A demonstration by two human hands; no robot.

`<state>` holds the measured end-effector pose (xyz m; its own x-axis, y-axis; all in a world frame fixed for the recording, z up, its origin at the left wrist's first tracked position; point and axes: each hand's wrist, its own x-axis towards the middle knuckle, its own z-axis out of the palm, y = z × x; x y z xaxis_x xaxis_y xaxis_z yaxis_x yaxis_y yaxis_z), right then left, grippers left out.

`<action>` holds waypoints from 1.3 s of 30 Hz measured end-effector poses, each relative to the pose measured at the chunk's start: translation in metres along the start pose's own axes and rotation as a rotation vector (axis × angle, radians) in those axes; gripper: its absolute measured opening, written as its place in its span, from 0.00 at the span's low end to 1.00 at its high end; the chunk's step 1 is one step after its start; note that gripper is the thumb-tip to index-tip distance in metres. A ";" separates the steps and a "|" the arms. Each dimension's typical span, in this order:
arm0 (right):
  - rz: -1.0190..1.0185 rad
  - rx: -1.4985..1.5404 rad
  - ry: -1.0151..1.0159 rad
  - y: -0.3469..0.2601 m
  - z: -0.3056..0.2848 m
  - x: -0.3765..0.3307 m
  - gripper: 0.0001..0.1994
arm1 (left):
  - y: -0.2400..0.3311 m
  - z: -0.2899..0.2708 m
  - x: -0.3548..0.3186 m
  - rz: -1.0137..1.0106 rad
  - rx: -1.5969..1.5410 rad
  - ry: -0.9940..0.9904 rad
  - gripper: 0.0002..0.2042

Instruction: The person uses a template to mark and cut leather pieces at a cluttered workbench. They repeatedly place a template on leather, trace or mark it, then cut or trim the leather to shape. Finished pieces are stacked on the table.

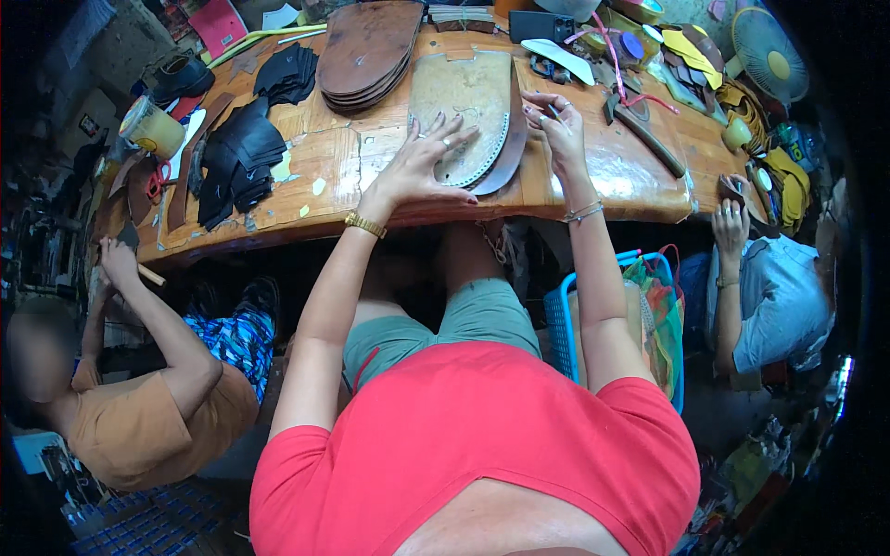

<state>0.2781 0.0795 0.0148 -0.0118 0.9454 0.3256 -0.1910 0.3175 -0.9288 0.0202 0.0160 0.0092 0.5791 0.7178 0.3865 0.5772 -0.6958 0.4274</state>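
A tan leather piece (pixel 454 83) with a rounded near end lies on the table, a row of pale stitches or holes along its right edge. Beneath it, a darker brown leather piece (pixel 505 169) shows at the right. My left hand (pixel 429 157) rests on the tan piece with its fingers spread. Just right of the leather, my right hand (pixel 560 134) is raised with thumb and fingers pinched together. Something thin and pale shows at those fingers, too small to name.
A hammer (pixel 644 134) lies right of my right hand. Brown leather pieces (pixel 366 51) are stacked behind my left hand, black pieces (pixel 243 153) farther left. Co-workers sit at both sides. A blue basket (pixel 559 324) stands below the table edge, beside my right arm.
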 end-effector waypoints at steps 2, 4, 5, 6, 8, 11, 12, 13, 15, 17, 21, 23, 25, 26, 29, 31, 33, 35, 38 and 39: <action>0.061 -0.202 0.059 0.003 -0.011 0.005 0.09 | 0.000 0.000 0.000 -0.007 -0.017 -0.004 0.42; -0.083 -0.366 0.098 0.023 -0.034 0.019 0.10 | 0.003 0.000 0.001 0.010 -0.043 0.042 0.35; -0.060 -0.319 0.130 0.022 -0.036 0.021 0.12 | 0.006 0.000 -0.002 0.024 -0.057 0.091 0.31; -0.037 -0.273 0.161 0.020 -0.039 0.024 0.13 | 0.009 0.000 -0.005 0.038 -0.071 0.140 0.26; -0.041 -0.231 0.170 0.013 -0.034 0.022 0.19 | 0.017 -0.003 -0.008 0.004 0.014 0.301 0.21; -0.009 -0.140 0.091 0.007 -0.025 0.023 0.21 | 0.017 -0.007 -0.006 0.072 0.097 0.548 0.15; 0.024 -0.171 0.011 0.008 -0.026 0.026 0.22 | 0.015 -0.007 -0.005 0.086 0.118 0.612 0.15; 0.058 -0.202 -0.067 0.011 -0.027 0.031 0.22 | 0.014 -0.007 -0.005 0.100 0.138 0.675 0.15; 0.055 -0.254 -0.125 0.019 -0.025 0.041 0.23 | 0.013 -0.009 -0.005 0.079 0.146 0.718 0.14; -0.015 -0.298 -0.085 0.029 -0.009 0.049 0.24 | 0.011 -0.009 -0.007 0.062 0.133 0.747 0.14; -0.030 -0.125 -0.175 0.050 -0.012 0.056 0.16 | 0.012 -0.009 -0.005 0.063 0.122 0.758 0.14; 0.052 -0.049 -0.132 0.043 -0.002 0.047 0.09 | 0.011 -0.008 -0.006 0.051 0.120 0.769 0.14; 0.009 -0.075 -0.105 0.040 0.003 0.041 0.08 | 0.009 -0.008 -0.008 0.035 0.121 0.773 0.14; -0.010 -0.124 -0.089 0.040 0.001 0.041 0.06 | 0.009 -0.008 -0.008 0.029 0.119 0.775 0.14; -0.098 -0.284 -0.052 0.048 -0.007 0.043 0.04 | 0.010 -0.007 -0.008 0.041 0.142 0.780 0.14; -0.199 -0.405 -0.041 0.053 -0.011 0.047 0.04 | 0.013 -0.008 -0.006 0.040 0.148 0.766 0.14; -0.230 -0.458 -0.075 0.054 -0.012 0.049 0.04 | 0.013 -0.008 -0.007 0.037 0.154 0.752 0.14; -0.243 -0.476 -0.094 0.055 -0.012 0.051 0.05 | 0.014 -0.007 -0.006 0.038 0.161 0.743 0.14; -0.241 -0.484 -0.107 0.058 -0.008 0.053 0.06 | 0.016 -0.008 -0.006 0.032 0.170 0.729 0.13; -0.249 -0.509 -0.111 0.057 -0.007 0.052 0.06 | 0.015 -0.007 -0.006 0.030 0.174 0.730 0.13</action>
<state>0.2737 0.1477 -0.0225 -0.1349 0.8330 0.5365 0.2952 0.5507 -0.7808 0.0213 0.0010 0.0195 0.1022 0.4898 0.8658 0.6847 -0.6661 0.2960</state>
